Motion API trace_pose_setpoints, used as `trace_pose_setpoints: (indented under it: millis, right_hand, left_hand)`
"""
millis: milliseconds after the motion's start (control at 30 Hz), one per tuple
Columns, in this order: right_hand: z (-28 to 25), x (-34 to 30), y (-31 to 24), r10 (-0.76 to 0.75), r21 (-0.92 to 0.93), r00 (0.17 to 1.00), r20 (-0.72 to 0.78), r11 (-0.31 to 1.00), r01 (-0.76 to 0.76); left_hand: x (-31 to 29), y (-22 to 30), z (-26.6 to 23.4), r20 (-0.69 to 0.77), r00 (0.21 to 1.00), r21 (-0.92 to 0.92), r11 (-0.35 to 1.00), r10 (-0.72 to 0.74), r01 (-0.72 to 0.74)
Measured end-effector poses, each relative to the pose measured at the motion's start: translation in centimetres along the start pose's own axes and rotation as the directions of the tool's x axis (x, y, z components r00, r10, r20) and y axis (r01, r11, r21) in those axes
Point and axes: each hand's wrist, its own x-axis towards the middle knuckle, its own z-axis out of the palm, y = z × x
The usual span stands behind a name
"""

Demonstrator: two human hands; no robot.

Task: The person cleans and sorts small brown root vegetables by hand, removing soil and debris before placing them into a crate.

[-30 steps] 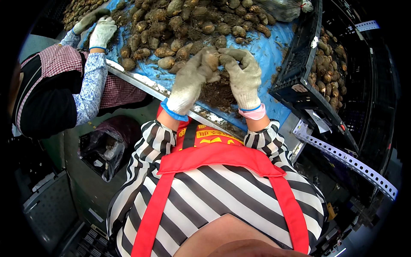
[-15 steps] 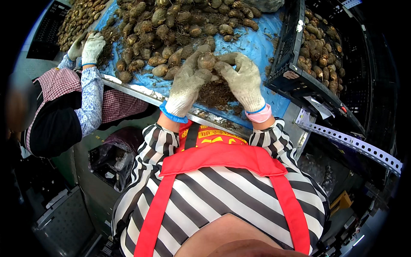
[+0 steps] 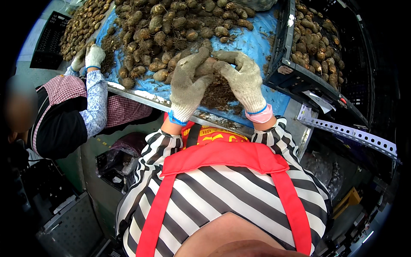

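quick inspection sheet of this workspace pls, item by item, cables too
Surface: blue plastic sheet on a metal-edged table, soiled
Job's things: one brown tuber in hand; heap of rooty tubers beyond
Clutter: dark fibrous root debris by the near edge
Hands: gloved left hand grips the tuber; gloved right hand at its right side, contact unclear
Cables: nothing seen
Surroundings: black crate of tubers at right; co-worker's gloved hand at left; perforated white strip lower right
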Motion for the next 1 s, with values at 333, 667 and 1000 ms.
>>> trace_pose_setpoints:
  millis: [333,667,1000]
  right_hand:
    - [-0.7,0.3,-0.1,-0.002,-0.260,0.995,0.100,0.965,0.028]
    - [-2.4,0.1,0.6,-0.070,-0.279,0.984,0.163,0.953,0.115]
    - [0.2,0.7,-0.9,-0.381,-0.268,0.918,0.114,0.878,0.398]
  left_hand:
    - [0.2,0.8,0.2,-0.062,0.990,-0.093,0.988,-0.129,0.123]
    - [1.2,2.7,-0.8,-0.007,0.977,-0.219,0.954,-0.212,0.206]
    - [1.8,0.4,-0.6,-0.064,0.991,0.039,0.992,-0.117,0.119]
